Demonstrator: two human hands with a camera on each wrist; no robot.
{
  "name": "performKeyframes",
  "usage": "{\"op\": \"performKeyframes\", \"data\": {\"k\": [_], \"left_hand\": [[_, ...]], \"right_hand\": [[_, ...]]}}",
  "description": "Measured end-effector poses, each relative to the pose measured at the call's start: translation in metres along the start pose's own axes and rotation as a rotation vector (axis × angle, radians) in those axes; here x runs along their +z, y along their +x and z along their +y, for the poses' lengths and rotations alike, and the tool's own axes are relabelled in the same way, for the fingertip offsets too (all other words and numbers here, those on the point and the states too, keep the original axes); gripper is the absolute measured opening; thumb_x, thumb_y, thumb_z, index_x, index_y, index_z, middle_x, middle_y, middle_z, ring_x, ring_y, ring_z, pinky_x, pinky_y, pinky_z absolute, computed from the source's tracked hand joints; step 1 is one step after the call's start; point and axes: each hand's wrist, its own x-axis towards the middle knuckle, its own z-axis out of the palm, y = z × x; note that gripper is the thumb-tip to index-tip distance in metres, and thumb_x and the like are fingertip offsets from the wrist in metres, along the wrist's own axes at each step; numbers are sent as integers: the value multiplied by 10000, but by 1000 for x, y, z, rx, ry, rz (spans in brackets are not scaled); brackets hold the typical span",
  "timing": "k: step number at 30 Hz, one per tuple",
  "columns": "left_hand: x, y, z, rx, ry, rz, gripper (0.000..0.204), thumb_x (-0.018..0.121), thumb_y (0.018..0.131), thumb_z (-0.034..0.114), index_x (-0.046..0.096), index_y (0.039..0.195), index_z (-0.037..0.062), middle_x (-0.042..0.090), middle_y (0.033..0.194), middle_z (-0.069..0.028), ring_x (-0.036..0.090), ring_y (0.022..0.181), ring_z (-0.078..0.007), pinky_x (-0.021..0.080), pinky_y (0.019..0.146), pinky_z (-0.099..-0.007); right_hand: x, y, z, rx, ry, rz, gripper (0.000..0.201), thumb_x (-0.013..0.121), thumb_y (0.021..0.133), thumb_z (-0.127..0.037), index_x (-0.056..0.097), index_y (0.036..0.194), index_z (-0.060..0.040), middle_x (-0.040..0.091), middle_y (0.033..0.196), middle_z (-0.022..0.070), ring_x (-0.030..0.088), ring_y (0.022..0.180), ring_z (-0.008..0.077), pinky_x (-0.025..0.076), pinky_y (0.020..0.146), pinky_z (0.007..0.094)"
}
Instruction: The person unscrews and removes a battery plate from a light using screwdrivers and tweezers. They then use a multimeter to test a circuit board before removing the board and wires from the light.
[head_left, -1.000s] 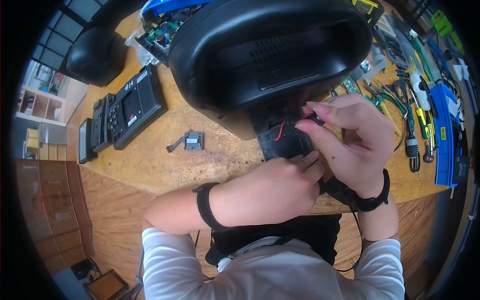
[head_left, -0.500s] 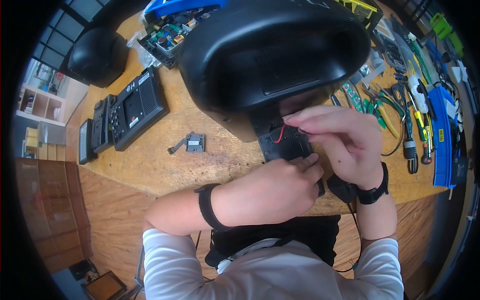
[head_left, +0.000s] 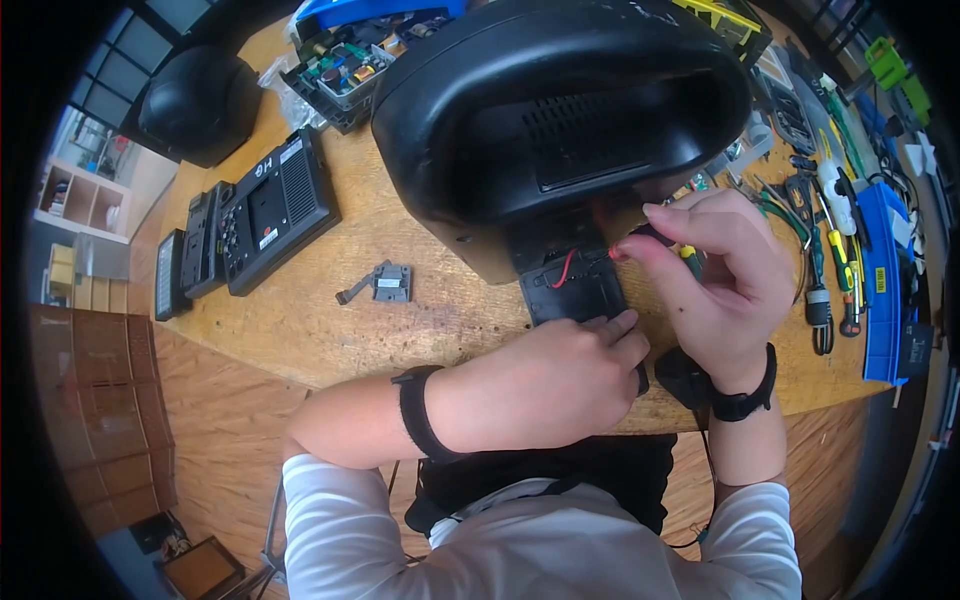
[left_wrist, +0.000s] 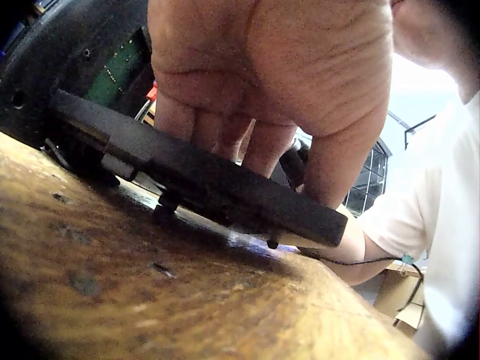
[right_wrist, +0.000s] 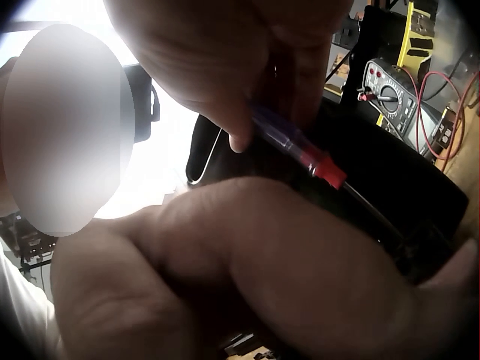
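My right hand [head_left: 725, 285] pinches a screwdriver [right_wrist: 289, 142] with a translucent purple handle and red collar. Its thin shaft points down to dark parts beside the large black plastic housing [head_left: 480, 190]. A black plastic panel [head_left: 570, 300] extends from the foot of that housing toward me. Across the panel lies my left hand [head_left: 555, 375], palm down, its straight fingers pressing on it in the left wrist view. On the panel's far part runs a short red wire [head_left: 566, 268]. The screwdriver's tip is lost in shadow.
A small grey module [head_left: 390, 283] with a ribbon lies left on the wooden table [head_left: 350, 350]. Beyond it are a black phone-like unit [head_left: 275, 225] and a crate of circuit boards [head_left: 350, 85]. Tools and a blue tray [head_left: 880, 290] line the right side. A multimeter [right_wrist: 390, 94] stands nearby.
My right fingers moved in toward the housing, then back right and spread wider, so the screwdriver's red collar now shows. My left hand stays on the panel. The head view shifted slightly.
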Motion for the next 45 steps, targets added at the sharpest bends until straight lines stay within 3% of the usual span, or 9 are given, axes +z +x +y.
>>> {"op": "performKeyframes", "data": {"k": [7, 21, 40, 45], "left_hand": [[-1, 1, 1, -14, -21, -28, 293, 763, 764, 239, 698, 857, -31, 653, 1144, -219, 703, 1104, -333, 608, 837, -374], [-2, 1, 2, -20, -40, -33, 347, 787, 768, 263, 696, 896, -47, 652, 1238, -263, 695, 1138, -356, 594, 912, -391], [-5, 3, 1, -8, -23, -81, 379, 793, 775, 307, 699, 906, -37, 631, 1272, -268, 716, 1049, -341, 602, 849, -386], [-3, 0, 2, -16, -14, -52, 349, 777, 754, 281, 697, 889, -32, 640, 1220, -244, 708, 1039, -329, 599, 842, -384]], "right_hand": [[-9, 6, -1, -12, -4, -88, 269, 882, 693, 14, 771, 938, -1, 731, 813, 104, 664, 664, 203, 510, 615, 288], [-18, 12, 8, -18, 139, -202, 219, 826, 733, 58, 769, 937, 4, 767, 888, 119, 737, 783, 221, 579, 691, 296], [-21, 11, 10, 42, 235, -284, 210, 765, 757, 74, 779, 947, -15, 765, 921, 115, 741, 843, 252, 589, 736, 318], [-18, 10, -5, 4, 72, -239, 216, 793, 738, 53, 776, 943, -13, 765, 914, 113, 736, 823, 259, 585, 731, 319]]}}
